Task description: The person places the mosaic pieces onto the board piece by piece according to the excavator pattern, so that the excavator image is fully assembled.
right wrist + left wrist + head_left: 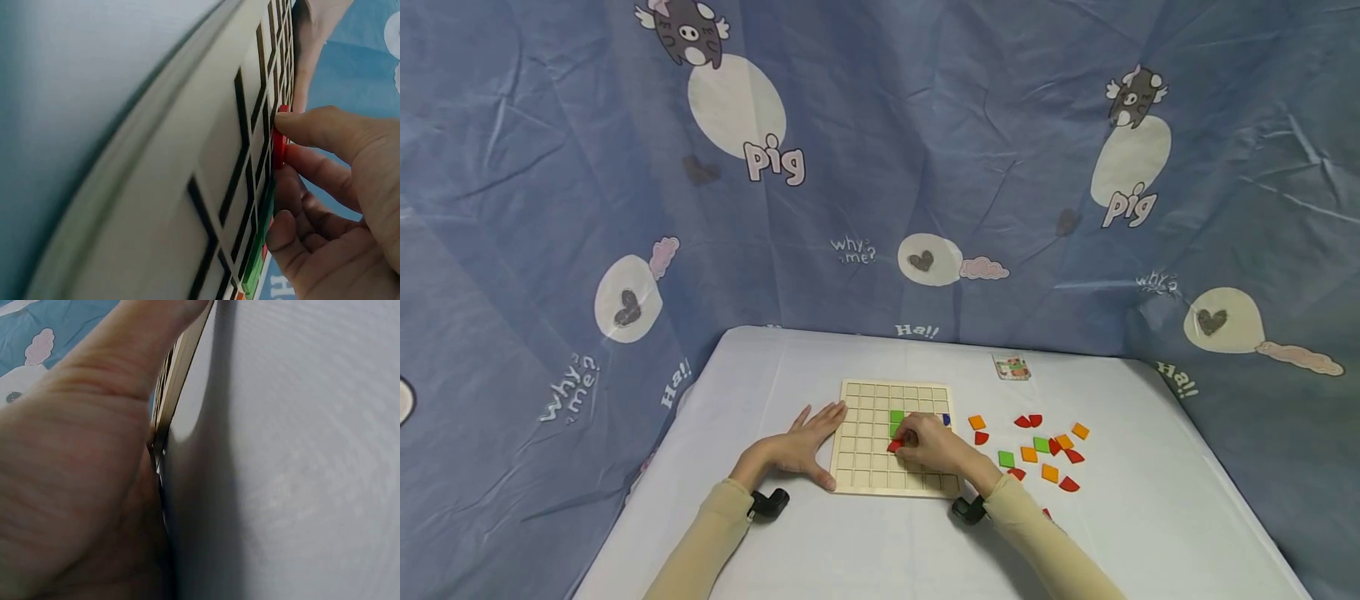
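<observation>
A wooden grid board lies on the white table. My left hand lies flat with straight fingers against the board's left edge. My right hand is over the board's middle and pinches a red piece between thumb and forefinger, holding it on a cell; the right wrist view shows the red piece pressed to the board. Green pieces sit in cells just behind it. A blue piece sits at the board's right edge.
Several loose orange, red and green pieces lie scattered on the table right of the board. A small card lies behind them. A blue cartoon-print cloth hangs around the table's back and sides.
</observation>
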`<state>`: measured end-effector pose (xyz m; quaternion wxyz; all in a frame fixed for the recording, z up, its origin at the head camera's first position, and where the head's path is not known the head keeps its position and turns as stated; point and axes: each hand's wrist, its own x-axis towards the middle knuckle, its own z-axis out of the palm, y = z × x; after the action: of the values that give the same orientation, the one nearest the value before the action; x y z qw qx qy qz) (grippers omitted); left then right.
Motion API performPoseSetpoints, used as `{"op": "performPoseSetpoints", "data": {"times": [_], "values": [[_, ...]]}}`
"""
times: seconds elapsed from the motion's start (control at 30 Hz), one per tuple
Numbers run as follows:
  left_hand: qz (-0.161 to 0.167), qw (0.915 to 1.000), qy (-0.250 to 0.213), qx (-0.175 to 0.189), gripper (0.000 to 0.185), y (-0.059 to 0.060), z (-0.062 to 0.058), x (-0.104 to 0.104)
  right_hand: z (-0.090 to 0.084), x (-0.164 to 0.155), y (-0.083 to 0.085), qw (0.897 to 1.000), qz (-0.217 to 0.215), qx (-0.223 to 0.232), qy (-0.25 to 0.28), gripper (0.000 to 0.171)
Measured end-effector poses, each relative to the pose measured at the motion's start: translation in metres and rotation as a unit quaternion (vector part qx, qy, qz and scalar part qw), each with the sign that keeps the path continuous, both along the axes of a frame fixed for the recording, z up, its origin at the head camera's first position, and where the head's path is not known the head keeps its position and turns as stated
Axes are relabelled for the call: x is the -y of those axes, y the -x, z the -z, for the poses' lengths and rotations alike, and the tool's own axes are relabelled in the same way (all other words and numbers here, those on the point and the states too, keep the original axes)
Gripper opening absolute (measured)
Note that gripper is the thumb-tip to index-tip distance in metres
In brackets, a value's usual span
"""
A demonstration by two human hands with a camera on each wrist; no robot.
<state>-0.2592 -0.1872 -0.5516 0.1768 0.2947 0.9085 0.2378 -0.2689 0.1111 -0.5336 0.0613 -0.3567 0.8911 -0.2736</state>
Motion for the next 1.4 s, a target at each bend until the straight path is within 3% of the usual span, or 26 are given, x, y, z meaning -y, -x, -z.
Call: {"op": "performPoseSetpoints", "data": {"times": [0.27, 0.93, 1.2, 1.4], "values": [[-0.002, 1.0, -0.004, 0.001, 0.133, 0.001, -0.0003, -0.0005, -0.0044, -0.0009, 0.0028, 0.999, 0.013, 0.028, -0.019, 0.011], [-0.005, 0.9999, -0.009, 0.004, 0.132, -0.0009, -0.0012, -0.0014, -0.003, -0.0042, -0.0017, 1.0, -0.004, -0.01, -0.011, 0.013], [-0.006, 0.9999, -0.009, 0.006, 0.133, 0.0005, -0.003, -0.0015, -0.0036, -0.0032, -0.0009, 1.0, 0.006, -0.002, -0.016, 0.014], [-0.003, 1.0, -0.007, 0.004, 0.133, 0.0001, -0.0009, -0.0013, -0.0059, -0.0088, -0.0007, 1.0, 0.002, 0.008, 0.011, 0.019]]}}
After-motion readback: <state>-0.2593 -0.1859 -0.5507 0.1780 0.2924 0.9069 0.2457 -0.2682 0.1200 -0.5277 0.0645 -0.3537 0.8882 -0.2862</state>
